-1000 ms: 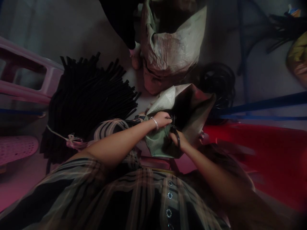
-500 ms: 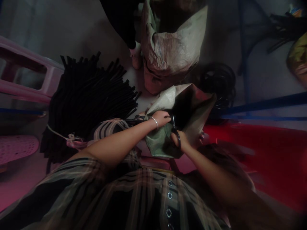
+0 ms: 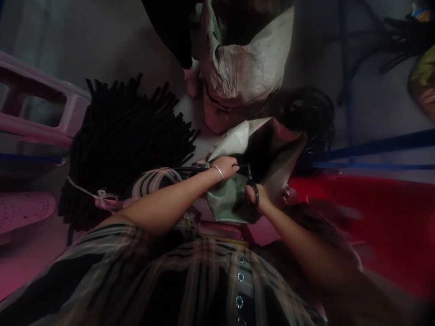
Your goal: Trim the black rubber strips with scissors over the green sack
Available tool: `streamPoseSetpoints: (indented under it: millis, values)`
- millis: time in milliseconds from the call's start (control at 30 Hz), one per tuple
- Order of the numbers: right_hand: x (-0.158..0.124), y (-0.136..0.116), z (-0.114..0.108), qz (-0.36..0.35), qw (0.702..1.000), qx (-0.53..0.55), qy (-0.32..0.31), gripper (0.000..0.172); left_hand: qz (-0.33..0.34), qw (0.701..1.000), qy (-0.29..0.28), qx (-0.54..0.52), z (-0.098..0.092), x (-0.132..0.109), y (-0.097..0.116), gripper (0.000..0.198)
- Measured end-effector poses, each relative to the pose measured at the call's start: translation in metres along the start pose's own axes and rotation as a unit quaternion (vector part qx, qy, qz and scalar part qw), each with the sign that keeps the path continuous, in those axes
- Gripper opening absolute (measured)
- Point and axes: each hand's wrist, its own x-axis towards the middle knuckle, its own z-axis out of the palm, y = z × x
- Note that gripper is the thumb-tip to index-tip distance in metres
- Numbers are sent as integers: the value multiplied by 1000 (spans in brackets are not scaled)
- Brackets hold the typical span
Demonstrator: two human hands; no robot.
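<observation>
My left hand (image 3: 227, 167), with a bracelet at the wrist, is closed around a thin black strip (image 3: 190, 169). One end of the strip pokes out past my fingers on the right, and the rest runs left across my knee. My right hand (image 3: 257, 198) grips black-handled scissors (image 3: 252, 186), their blades pointing up at the strip's protruding end. Both hands are over the mouth of an open pale-green sack (image 3: 224, 201). The inside of the sack is dark. To the left lies a large bundle of black strips (image 3: 125, 136), tied with a cord (image 3: 81, 188).
A bigger open sack (image 3: 244, 72) stands ahead, beside another person's foot (image 3: 193, 81). Pink plastic stools (image 3: 76, 108) are at the left. A black coil (image 3: 311, 117) lies right of the sacks. A red surface (image 3: 367, 226) and blue bars (image 3: 377, 145) are on the right.
My right hand and the scissors have shifted slightly right. More of the black strip now shows beyond my left fingers, reaching the blades.
</observation>
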Motion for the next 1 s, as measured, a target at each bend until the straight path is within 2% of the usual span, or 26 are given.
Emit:
streamPoseSetpoints:
  millis: [200, 500, 667, 733, 833, 1000]
  values:
    - [1, 1, 2, 17, 1000, 19, -6, 19, -3, 1000, 1, -4, 1, 0, 0, 28]
    - [1, 2, 1, 0, 1000, 23, 21, 19, 3, 1000, 5, 11, 3, 1, -2, 30]
    - [4, 3, 1, -5, 1000, -6, -25, 23, -18, 997, 50, -48, 1, 3, -2, 30]
    - [4, 5, 2, -35, 998, -20, -47, 25, -34, 995, 58, -76, 0, 3, 0, 30]
    - [6, 8, 6, -84, 994, -43, -53, 24, -41, 991, 47, -118, -1, 2, 3, 27]
    - [10, 11, 6, -96, 992, -59, -57, 23, 0, 988, 4, -153, 3, -1, 6, 23]
